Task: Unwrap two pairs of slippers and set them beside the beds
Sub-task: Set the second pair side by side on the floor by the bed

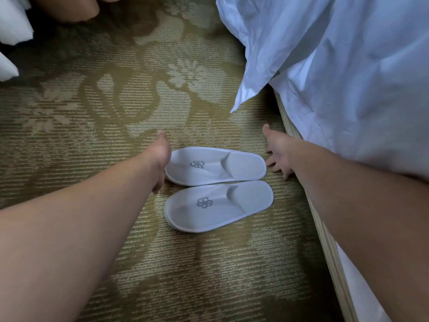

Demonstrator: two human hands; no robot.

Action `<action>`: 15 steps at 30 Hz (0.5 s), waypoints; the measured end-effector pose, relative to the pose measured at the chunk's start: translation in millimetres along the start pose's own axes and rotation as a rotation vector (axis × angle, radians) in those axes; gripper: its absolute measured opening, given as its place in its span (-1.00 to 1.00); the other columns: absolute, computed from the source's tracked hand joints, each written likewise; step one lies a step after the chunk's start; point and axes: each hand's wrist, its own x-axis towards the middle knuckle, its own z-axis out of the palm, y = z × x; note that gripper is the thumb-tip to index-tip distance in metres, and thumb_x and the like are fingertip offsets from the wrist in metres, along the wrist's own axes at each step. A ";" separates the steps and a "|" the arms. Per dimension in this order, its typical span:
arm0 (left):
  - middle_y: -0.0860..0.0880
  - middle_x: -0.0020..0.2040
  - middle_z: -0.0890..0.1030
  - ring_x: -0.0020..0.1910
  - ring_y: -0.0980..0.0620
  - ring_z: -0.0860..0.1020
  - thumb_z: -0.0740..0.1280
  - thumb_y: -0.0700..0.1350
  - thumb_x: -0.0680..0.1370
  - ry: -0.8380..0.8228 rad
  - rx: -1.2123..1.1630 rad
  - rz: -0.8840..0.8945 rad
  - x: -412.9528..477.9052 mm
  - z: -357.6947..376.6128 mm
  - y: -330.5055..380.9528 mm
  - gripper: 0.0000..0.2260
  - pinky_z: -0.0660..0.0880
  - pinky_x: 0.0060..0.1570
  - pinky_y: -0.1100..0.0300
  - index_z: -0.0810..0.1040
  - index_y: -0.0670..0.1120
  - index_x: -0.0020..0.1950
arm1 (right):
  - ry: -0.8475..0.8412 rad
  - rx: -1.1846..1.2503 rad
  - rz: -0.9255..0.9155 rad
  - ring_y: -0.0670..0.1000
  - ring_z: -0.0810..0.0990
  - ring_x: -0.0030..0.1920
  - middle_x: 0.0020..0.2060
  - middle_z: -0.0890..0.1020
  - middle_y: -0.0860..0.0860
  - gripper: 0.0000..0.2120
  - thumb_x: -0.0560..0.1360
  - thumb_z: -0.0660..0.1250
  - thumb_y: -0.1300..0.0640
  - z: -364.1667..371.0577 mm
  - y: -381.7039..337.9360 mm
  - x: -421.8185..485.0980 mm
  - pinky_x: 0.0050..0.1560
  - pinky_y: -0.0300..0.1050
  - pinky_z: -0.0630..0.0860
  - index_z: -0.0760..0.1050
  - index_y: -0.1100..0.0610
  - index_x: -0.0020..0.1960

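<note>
Two flat white slippers lie side by side on the patterned carpet, each with a grey swirl logo and its toe toward the bed. The far slipper [214,165] has my left hand [161,156] at its heel end; its fingers are hidden behind the wrist. My right hand [277,151] is at this slipper's toe end, fingers spread and relaxed, fingertips at the toe edge. The near slipper [218,205] lies untouched just in front. No wrapper shows on either one.
A bed with a white duvet [336,66] hanging over its wooden frame edge [325,228] fills the right side. White bedding [11,31] of a second bed shows at the top left. Green floral carpet [116,101] lies between them.
</note>
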 end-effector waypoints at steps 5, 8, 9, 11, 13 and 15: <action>-0.10 0.62 0.07 0.58 -0.17 0.04 -0.07 0.47 0.49 0.005 0.016 0.007 4.1 1.4 -1.2 -0.18 -0.15 0.45 -0.32 0.07 -0.01 0.60 | -0.009 0.015 0.027 0.21 0.05 0.55 0.54 0.18 0.16 -0.05 0.39 -0.08 -0.56 1.2 2.5 2.5 0.46 0.27 -0.12 -0.03 -0.01 0.59; -0.10 0.62 0.07 0.58 -0.17 0.03 -0.07 0.47 0.48 0.005 0.017 0.001 4.2 1.2 -1.6 -0.17 -0.15 0.46 -0.30 0.08 -0.01 0.60 | -0.005 0.006 0.020 0.22 0.07 0.54 0.54 0.19 0.17 -0.07 0.40 -0.08 -0.55 2.8 2.8 3.1 0.46 0.27 -0.11 -0.04 -0.01 0.59; -0.10 0.62 0.07 0.58 -0.17 0.03 -0.06 0.47 0.48 0.004 0.014 0.001 3.5 1.2 -1.7 -0.17 -0.14 0.46 -0.30 0.08 -0.01 0.60 | -0.009 0.010 0.018 0.21 0.06 0.54 0.54 0.19 0.17 -0.07 0.40 -0.08 -0.55 2.8 2.7 3.1 0.47 0.26 -0.11 -0.04 -0.02 0.59; -0.10 0.62 0.05 0.58 -0.16 0.02 -0.07 0.47 0.49 -0.001 0.014 0.013 1.7 0.9 -1.6 -0.17 -0.13 0.47 -0.29 0.07 -0.02 0.60 | -0.014 0.017 0.008 0.21 0.06 0.54 0.54 0.17 0.17 -0.08 0.41 -0.07 -0.54 2.2 3.5 2.2 0.47 0.25 -0.09 -0.02 -0.01 0.59; -0.08 0.62 0.04 0.58 -0.15 0.05 -0.08 0.46 0.49 0.004 0.026 0.034 -1.1 -0.3 -1.7 -0.19 -0.10 0.47 -0.29 0.07 0.00 0.60 | 0.004 0.005 -0.010 0.23 0.10 0.53 0.53 0.20 0.20 -0.10 0.42 -0.06 -0.53 1.2 5.7 -0.9 0.46 0.25 -0.03 0.02 -0.01 0.59; -0.08 0.62 0.06 0.57 -0.16 0.09 -0.08 0.46 0.50 0.017 0.044 0.049 -4.8 -1.4 -2.8 -0.21 -0.08 0.47 -0.30 0.09 0.01 0.60 | 0.025 -0.023 -0.030 0.25 0.16 0.51 0.50 0.24 0.23 -0.10 0.42 -0.05 -0.53 -0.3 8.9 -6.5 0.45 0.26 0.03 0.03 0.00 0.58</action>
